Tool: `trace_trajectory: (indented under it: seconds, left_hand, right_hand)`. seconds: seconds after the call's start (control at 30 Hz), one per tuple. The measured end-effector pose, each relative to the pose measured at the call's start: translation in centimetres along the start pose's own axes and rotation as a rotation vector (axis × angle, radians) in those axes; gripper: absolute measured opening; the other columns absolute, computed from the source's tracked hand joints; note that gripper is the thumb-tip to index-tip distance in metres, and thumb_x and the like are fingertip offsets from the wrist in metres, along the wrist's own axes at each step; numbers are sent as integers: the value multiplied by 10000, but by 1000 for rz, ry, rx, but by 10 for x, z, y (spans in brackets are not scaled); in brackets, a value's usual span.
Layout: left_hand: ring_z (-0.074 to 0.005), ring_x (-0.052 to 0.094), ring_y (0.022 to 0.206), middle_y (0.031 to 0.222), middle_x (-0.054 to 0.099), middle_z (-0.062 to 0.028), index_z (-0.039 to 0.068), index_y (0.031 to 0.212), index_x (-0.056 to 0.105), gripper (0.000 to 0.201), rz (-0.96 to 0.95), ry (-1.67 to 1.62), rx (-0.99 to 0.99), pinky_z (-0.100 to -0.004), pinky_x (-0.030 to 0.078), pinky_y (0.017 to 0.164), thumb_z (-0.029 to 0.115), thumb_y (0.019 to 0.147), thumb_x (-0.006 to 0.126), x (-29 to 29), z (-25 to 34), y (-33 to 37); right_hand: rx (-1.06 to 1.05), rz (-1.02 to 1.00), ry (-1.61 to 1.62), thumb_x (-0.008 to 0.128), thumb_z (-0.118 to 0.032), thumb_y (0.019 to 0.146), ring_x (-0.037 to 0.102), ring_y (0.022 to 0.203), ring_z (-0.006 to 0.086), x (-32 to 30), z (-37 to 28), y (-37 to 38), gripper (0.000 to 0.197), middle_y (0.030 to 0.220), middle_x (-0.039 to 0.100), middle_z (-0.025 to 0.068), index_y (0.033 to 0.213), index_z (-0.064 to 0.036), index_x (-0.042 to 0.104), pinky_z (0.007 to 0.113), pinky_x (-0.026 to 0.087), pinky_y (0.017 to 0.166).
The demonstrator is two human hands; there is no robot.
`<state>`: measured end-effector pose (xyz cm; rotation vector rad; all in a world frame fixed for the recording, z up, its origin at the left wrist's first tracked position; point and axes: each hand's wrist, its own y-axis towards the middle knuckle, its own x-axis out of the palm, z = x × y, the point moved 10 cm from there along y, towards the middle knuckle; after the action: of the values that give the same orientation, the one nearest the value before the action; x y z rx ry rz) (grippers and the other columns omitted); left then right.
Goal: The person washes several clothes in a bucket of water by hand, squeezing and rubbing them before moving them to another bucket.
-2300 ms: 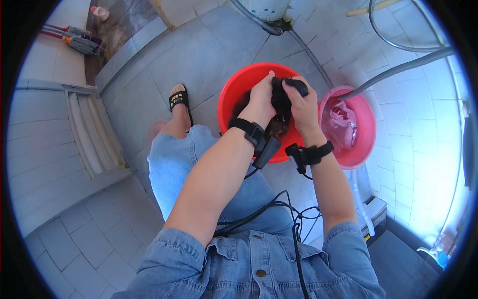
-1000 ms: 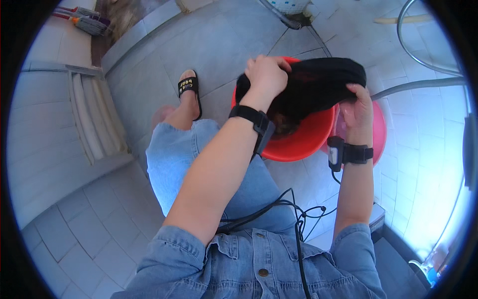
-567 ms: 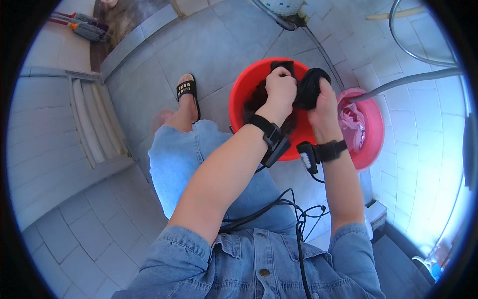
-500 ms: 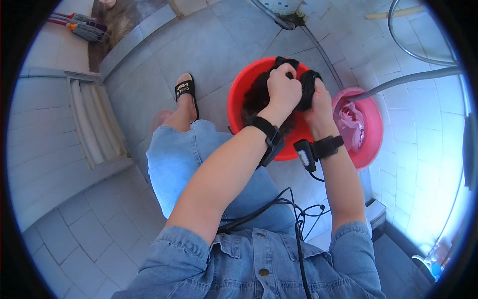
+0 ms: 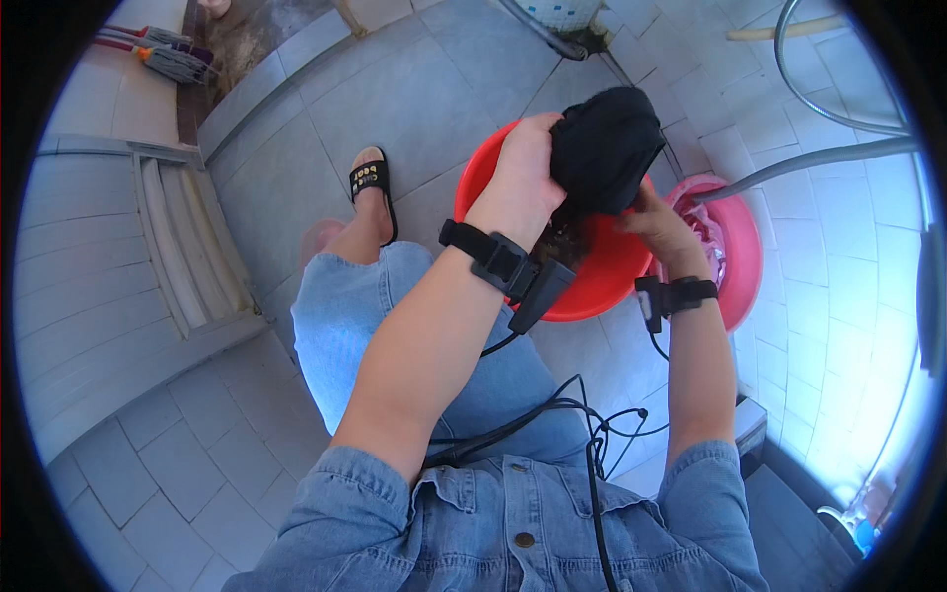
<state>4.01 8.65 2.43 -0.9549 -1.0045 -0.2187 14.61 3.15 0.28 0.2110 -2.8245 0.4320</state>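
A bunched piece of black cloth [image 5: 607, 148], its exact kind unclear, is spread between my hands over a red basin [image 5: 614, 289]. My left hand [image 5: 528, 163] grips its left side, with the fingertips hidden by the fabric. At the lower right edge of the cloth, my right hand [image 5: 663, 227] has its fingers and thumb closed on it. Below the cloth, the basin holds something dark, perhaps wet fabric or murky water; the cloth covers much of it. Both wrists wear black straps with small devices and cables.
A pink basin [image 5: 745, 259] with crumpled pink material stands right of the red one, a grey hose [image 5: 819, 163] reaching into it. White tiled wall lies to the right. Black cables [image 5: 587, 414] hang across my lap. Mop heads [image 5: 173, 61] are at the far left.
The black cloth has gone from a tight twisted bundle to a wider, opened-out shape, raised higher in view. My left hand moved left; my right hand shifted right and down.
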Motion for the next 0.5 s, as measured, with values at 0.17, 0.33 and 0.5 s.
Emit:
trace_trajectory:
  seconds: [0.17,0.33,0.5]
  left_hand:
    - [-252,607,848,917,621,-119,34,894,589,198,-39,-96,-14,-388,494,796,146,824,440,26,1,-35]
    - [-256,601,929,1027,616,-131,17,1035,556,312,-22,-7,116,-417,463,866,223,828,447,-5,23,5]
    - [-429,393,1144,1337,330,-169,187,1333,243,572,479,428,154,-602,335,901,401,846,452,-73,38,13]
  right_hand:
    - [57,290,-417,660,-62,751,438,1153,213,-30,52,20,542,1211,497,57,1241,-31,431,312,323,986]
    - [-231,516,519,621,-252,819,543,1023,196,-64,30,12,359,1120,585,32,1121,-72,551,344,407,917]
    - [-271,510,612,601,-193,792,560,996,211,-78,-2,-15,320,1092,597,61,1076,-51,567,345,432,902]
